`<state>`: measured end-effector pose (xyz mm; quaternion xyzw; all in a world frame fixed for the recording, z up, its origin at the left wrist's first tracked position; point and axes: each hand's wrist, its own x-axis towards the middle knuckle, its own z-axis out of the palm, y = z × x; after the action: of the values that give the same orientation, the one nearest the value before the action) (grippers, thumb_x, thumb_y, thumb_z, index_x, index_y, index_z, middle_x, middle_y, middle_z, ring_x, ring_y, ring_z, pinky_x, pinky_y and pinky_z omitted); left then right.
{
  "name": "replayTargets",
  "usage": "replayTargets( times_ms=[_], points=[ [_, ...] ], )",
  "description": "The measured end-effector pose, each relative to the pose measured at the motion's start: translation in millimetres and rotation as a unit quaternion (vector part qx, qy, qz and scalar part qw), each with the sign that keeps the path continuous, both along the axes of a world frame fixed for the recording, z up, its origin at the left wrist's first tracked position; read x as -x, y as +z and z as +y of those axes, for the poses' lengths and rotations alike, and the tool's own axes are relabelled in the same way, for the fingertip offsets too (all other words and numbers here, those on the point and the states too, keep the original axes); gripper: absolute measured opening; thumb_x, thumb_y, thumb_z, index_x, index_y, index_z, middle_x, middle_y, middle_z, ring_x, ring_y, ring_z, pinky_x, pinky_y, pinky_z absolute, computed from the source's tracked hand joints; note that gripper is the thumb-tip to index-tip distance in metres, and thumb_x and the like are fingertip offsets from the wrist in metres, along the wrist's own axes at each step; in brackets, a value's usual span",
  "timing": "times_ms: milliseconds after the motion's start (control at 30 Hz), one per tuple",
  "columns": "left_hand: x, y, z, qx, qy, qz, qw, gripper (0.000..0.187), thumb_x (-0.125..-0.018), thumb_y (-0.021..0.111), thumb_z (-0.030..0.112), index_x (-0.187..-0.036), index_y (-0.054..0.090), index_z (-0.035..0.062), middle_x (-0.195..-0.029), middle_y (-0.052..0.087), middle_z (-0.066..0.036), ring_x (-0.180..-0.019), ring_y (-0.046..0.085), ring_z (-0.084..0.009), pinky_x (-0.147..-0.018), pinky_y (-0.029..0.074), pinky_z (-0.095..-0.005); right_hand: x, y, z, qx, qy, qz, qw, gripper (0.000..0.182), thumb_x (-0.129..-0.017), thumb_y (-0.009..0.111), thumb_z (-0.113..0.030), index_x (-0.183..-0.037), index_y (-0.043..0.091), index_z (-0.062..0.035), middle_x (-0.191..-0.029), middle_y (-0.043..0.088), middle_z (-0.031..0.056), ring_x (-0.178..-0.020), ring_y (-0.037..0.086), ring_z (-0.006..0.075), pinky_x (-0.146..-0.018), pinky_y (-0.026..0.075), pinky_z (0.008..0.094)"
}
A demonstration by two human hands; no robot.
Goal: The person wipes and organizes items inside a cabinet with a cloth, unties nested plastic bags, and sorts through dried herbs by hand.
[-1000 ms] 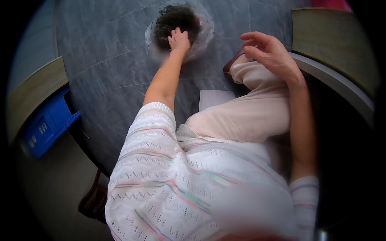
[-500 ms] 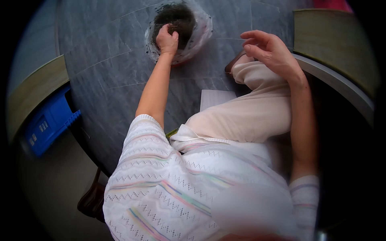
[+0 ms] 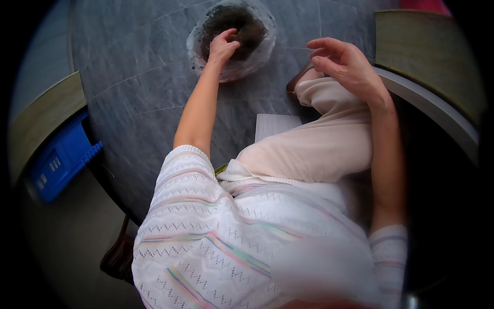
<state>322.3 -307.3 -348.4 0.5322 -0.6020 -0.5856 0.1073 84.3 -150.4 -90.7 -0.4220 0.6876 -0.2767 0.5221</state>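
Note:
A round container lined with clear plastic (image 3: pixel 265 56) stands on the grey floor at the top centre, with dark, loose-looking material (image 3: pixel 252 33) inside. My left hand (image 3: pixel 224 47) reaches over its near left part, fingers bent and parted from the thumb, with nothing visible between them. Over my bent knee, my right hand (image 3: pixel 346 67) hangs in the air, its fingers loosely curved and apart from the thumb, holding nothing.
Grey tiles (image 3: pixel 139 77) cover the floor. A pale flat board (image 3: pixel 275 125) lies beside my leg. To the left are a blue plastic crate (image 3: pixel 64 157) and a wooden edge (image 3: pixel 49 110). Another wooden surface (image 3: pixel 427 51) is at the right, with something pink behind it.
My left hand has shifted slightly right and its fingers have spread somewhat. The plastic-lined container looks wider and shows more of its dark contents. My right hand has hardly moved.

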Motion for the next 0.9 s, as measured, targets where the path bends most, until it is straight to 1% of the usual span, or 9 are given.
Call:
replayTargets(
  times_ms=[100, 200, 233, 333, 367, 500, 600, 700, 900],
  points=[
    [-11.0, 2.8, -7.1, 0.187, -0.008, -0.066, 0.98, 0.034, -0.072, 0.055, 0.006, -0.105, 0.064, 0.0084, -0.099, 0.064, -0.004, -0.087, 0.06, -0.0154, -0.078, 0.047, -0.0263, -0.3, -2.1, 1.8, 0.003, 0.006, 0.004, 1.0, 0.031, -0.084, 0.059, -0.014, -0.111, 0.057, 0.0022, -0.09, 0.064, 0.009, -0.074, 0.059, 0.0128, -0.068, 0.049, 0.0258],
    [-1.8, 17.8, -19.6, 0.407, -0.045, -0.094, 0.908, 0.027, -0.075, 0.053, 0.007, -0.099, 0.066, 0.0115, -0.098, 0.065, -0.005, -0.086, 0.062, -0.0219, -0.078, 0.049, -0.029, -1.7, -1.2, -0.4, 0.001, 0.016, 0.017, 1.0, 0.031, -0.084, 0.059, -0.014, -0.111, 0.057, 0.0021, -0.09, 0.064, 0.0091, -0.074, 0.059, 0.0129, -0.068, 0.049, 0.0262],
    [-1.4, 7.2, -27.3, 0.443, -0.11, -0.103, 0.884, 0.037, -0.077, 0.058, 0.012, -0.113, 0.059, 0.0144, -0.115, 0.058, -0.007, -0.101, 0.056, -0.0281, -0.085, 0.046, -0.0369, -2.0, -1.7, -1.1, 0.0, 0.014, 0.015, 1.0, 0.031, -0.084, 0.059, -0.014, -0.111, 0.057, 0.002, -0.09, 0.064, 0.0089, -0.074, 0.059, 0.0128, -0.068, 0.049, 0.0262],
    [14.0, 2.8, -33.9, 0.315, -0.207, -0.337, 0.863, 0.057, -0.077, 0.063, 0.021, -0.13, 0.041, 0.0188, -0.133, 0.042, -0.008, -0.115, 0.046, -0.0317, -0.092, 0.042, -0.0448, -2.7, -1.9, -0.6, -0.001, 0.006, 0.011, 1.0, 0.031, -0.084, 0.059, -0.014, -0.111, 0.057, 0.0019, -0.089, 0.064, 0.0084, -0.074, 0.06, 0.0128, -0.069, 0.049, 0.0263],
    [13.3, -1.8, -45.8, 0.208, -0.237, -0.361, 0.878, 0.08, -0.072, 0.07, 0.032, -0.138, 0.025, 0.0217, -0.141, 0.03, -0.009, -0.122, 0.038, -0.035, -0.095, 0.038, -0.0498, -2.3, -3.0, 0.4, -0.002, 0.002, 0.011, 1.0, 0.031, -0.084, 0.059, -0.014, -0.111, 0.057, 0.0019, -0.089, 0.064, 0.0083, -0.074, 0.06, 0.0128, -0.069, 0.049, 0.0263],
    [15.8, 2.3, -55.7, 0.169, -0.268, -0.391, 0.864, 0.094, -0.063, 0.076, 0.039, -0.139, 0.025, 0.0193, -0.138, 0.034, -0.013, -0.123, 0.039, -0.0331, -0.097, 0.038, -0.0461, -1.0, -1.7, -0.7, -0.009, -0.002, 0.01, 1.0, 0.031, -0.084, 0.059, -0.014, -0.111, 0.057, 0.0015, -0.089, 0.064, 0.0081, -0.074, 0.06, 0.0128, -0.069, 0.049, 0.0263],
    [4.0, -12.6, -63.2, 0.217, -0.227, -0.3, 0.901, 0.085, -0.065, 0.075, 0.035, -0.136, 0.031, 0.0178, -0.134, 0.038, -0.01, -0.12, 0.041, -0.0311, -0.095, 0.039, -0.0468, -0.7, -1.1, -2.5, -0.014, 0.003, 0.01, 1.0, 0.031, -0.084, 0.059, -0.014, -0.111, 0.057, 0.001, -0.09, 0.064, 0.0085, -0.075, 0.06, 0.0133, -0.069, 0.049, 0.0264],
    [-9.0, -24.2, -70.4, 0.233, -0.122, -0.252, 0.931, 0.075, -0.069, 0.07, 0.027, -0.134, 0.034, 0.0176, -0.129, 0.045, -0.01, -0.113, 0.048, -0.0292, -0.092, 0.041, -0.0426, -0.3, -2.0, -1.9, -0.009, 0.009, 0.014, 1.0, 0.032, -0.084, 0.059, -0.015, -0.112, 0.057, 0.0006, -0.092, 0.064, 0.0097, -0.075, 0.06, 0.0142, -0.07, 0.049, 0.0268],
    [0.2, -12.7, -59.3, 0.403, -0.027, -0.227, 0.886, 0.061, -0.072, 0.066, 0.023, -0.128, 0.043, 0.0174, -0.116, 0.054, -0.012, -0.105, 0.053, -0.0299, -0.088, 0.044, -0.0407, -3.2, 0.9, -5.9, -0.015, 0.022, 0.018, 0.999, 0.033, -0.083, 0.059, -0.016, -0.112, 0.057, 0.0005, -0.095, 0.064, 0.0122, -0.077, 0.061, 0.0156, -0.072, 0.049, 0.0277]
  ],
)
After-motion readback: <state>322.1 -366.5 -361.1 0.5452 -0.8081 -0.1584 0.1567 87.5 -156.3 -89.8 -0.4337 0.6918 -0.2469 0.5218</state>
